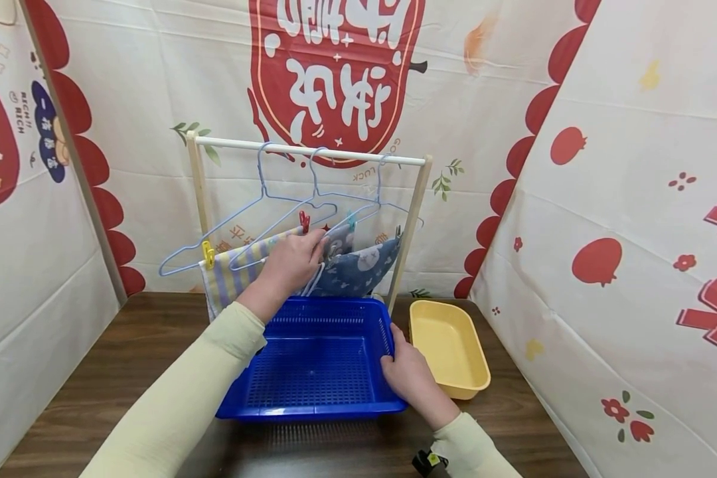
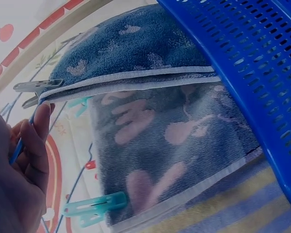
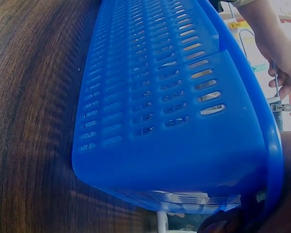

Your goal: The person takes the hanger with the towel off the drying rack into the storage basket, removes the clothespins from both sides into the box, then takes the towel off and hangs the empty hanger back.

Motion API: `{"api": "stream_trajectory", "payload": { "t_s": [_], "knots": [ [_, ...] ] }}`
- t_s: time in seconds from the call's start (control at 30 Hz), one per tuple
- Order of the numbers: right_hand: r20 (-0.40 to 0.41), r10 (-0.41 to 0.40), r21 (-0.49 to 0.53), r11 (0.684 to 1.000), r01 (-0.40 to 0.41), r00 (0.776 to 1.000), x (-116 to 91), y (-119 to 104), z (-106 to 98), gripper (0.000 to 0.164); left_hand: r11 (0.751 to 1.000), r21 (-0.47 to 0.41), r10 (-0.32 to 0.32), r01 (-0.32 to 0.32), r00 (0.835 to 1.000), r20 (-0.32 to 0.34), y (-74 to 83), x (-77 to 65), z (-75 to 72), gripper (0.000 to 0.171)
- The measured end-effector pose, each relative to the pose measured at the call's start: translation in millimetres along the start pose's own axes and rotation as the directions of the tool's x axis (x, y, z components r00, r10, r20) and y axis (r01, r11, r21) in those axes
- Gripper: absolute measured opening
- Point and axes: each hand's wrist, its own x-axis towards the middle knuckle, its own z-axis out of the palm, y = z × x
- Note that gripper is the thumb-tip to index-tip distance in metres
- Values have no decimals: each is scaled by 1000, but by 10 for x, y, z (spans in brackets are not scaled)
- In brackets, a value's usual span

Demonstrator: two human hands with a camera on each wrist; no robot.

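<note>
My left hand (image 1: 295, 259) grips the lower part of a blue wire hanger (image 2: 17, 149), its fingertips right by a grey clothespin (image 2: 41, 86). That pin holds the edge of a dark blue patterned towel (image 1: 358, 271), which hangs from the hanger. Behind it hang a grey towel with pink shapes (image 2: 136, 126), held by a teal clothespin (image 2: 97, 206), and a yellow-and-lilac striped towel (image 1: 222, 282). At the right end of a blue perforated basket (image 1: 311, 415), my right hand (image 1: 412, 372) holds the rim, thumb on the inner side. The basket stands before the towels.
A small rack with a white rail (image 1: 311, 150) and wooden posts (image 1: 417, 212) carries three hangers. Yellow (image 1: 208, 253) and red (image 1: 304, 222) clothespins sit on the striped towel. Right of the basket, a yellow tray (image 1: 454, 352) lies on the wooden table (image 1: 89, 392). Printed cloth surrounds it.
</note>
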Motion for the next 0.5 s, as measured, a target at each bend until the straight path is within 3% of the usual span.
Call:
{"api": "stream_trajectory", "payload": {
  "t_s": [0.5],
  "knots": [
    [-3,-22,-10,1000,22,1000,-15,-21,-24,72,999,-12,40,-41,996,-76,110,-10,-211,21]
  ]
}}
